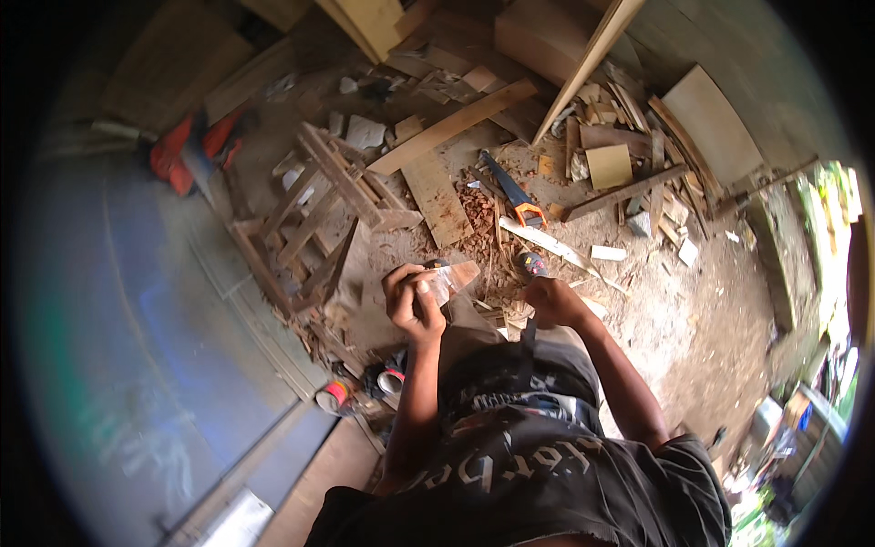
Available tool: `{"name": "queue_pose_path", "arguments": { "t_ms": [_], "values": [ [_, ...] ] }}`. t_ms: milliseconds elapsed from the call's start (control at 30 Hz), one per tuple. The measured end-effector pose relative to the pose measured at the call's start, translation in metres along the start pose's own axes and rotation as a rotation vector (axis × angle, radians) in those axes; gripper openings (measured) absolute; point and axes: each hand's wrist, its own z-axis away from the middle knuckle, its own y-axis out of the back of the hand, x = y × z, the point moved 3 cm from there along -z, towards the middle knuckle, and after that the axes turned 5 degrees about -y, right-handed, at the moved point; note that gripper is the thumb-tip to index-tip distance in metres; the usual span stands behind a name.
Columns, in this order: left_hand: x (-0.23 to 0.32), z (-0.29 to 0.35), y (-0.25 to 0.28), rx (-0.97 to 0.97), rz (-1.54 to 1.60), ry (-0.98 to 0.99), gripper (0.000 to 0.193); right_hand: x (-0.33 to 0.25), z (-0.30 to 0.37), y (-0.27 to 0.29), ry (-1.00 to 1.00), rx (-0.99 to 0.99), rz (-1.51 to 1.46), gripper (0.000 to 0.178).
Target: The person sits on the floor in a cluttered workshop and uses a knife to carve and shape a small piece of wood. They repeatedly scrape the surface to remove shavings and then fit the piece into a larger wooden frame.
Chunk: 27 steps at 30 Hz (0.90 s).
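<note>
My left hand [416, 301] is closed on a short, tapered piece of wood [458, 276], reddish brown at its tip and pale and shiny near my fingers. To its right, my right hand [553, 302] is curled into a fist. A narrow dark strip [528, 351] runs down below that fist toward my lap. Whether the fist grips this strip cannot be made out. Both hands are in front of my body, over the floor. Beyond them, reddish wood chips [478, 219] lie scattered beside a flat board [436, 199].
A handsaw [514, 190] with an orange handle lies ahead. A wooden frame [342, 178] stands at the left, near a large bluish panel [155, 346]. Offcuts [609, 168] are heaped at the far right, by a leaning plank [583, 73]. Cans [334, 396] sit at lower left.
</note>
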Motion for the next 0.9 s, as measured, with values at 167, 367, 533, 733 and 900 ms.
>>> {"name": "queue_pose_path", "arguments": {
  "t_ms": [167,367,533,733,900],
  "values": [
    [-0.077,-0.019,-0.032,-0.181,0.019,0.001,0.025,-0.017,-0.036,-0.053,-0.241,0.405,-0.160,0.022],
    [-0.093,-0.010,-0.049,-0.123,-0.124,-0.059,0.024,0.016,-0.065,-0.136,-0.151,0.211,-0.092,0.026],
    [-0.134,-0.011,-0.058,-0.055,-0.192,-0.102,0.034,0.111,-0.117,-0.154,-0.061,0.084,-0.040,0.026],
    [-0.176,-0.044,-0.093,0.096,-0.137,-0.264,0.045,0.301,-0.231,-0.178,0.031,0.150,0.356,0.029],
    [-0.182,-0.071,-0.131,0.290,-0.116,-0.279,0.046,0.424,-0.349,-0.191,-0.259,0.372,0.121,0.026]
  ]
}}
